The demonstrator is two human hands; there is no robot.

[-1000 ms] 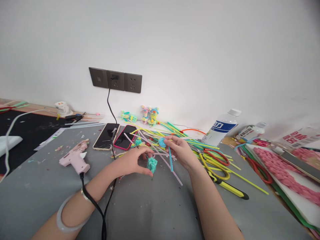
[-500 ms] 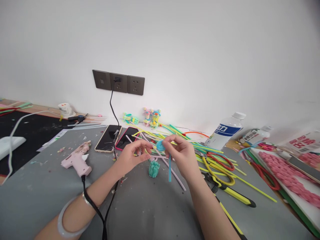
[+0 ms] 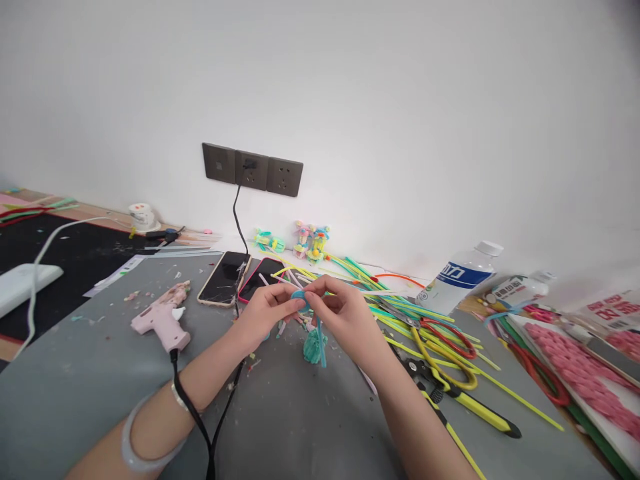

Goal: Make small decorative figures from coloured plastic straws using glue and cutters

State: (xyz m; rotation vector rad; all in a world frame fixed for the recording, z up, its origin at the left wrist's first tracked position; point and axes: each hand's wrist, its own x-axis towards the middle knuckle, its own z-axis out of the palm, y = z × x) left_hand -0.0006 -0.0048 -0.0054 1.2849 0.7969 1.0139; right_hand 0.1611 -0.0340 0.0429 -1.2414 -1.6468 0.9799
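Between the fingertips of my left hand point(image 3: 270, 310) and my right hand point(image 3: 340, 313) is a blue pipe cleaner point(image 3: 299, 299), wound into a small flat coil at one end. Both hands pinch the coil, and the pipe cleaner's straight tail hangs down below my right fingers. Just behind that tail, a teal fuzzy bundle point(image 3: 313, 347) stands on the grey mat. Small pale pink pieces under my fingers are partly hidden.
A pink glue gun point(image 3: 163, 322) and two phones point(image 3: 224, 279) lie to the left. Right of my hands are loose pipe cleaners point(image 3: 400, 320), scissors point(image 3: 463, 381), yellow-black pliers point(image 3: 480, 410) and a bottle point(image 3: 457, 280). Small figures point(image 3: 317, 245) stand by the wall.
My left hand has closed onto the blue coil, which was held by my right hand alone. The coil has moved slightly left and down, and the view has shifted a little.
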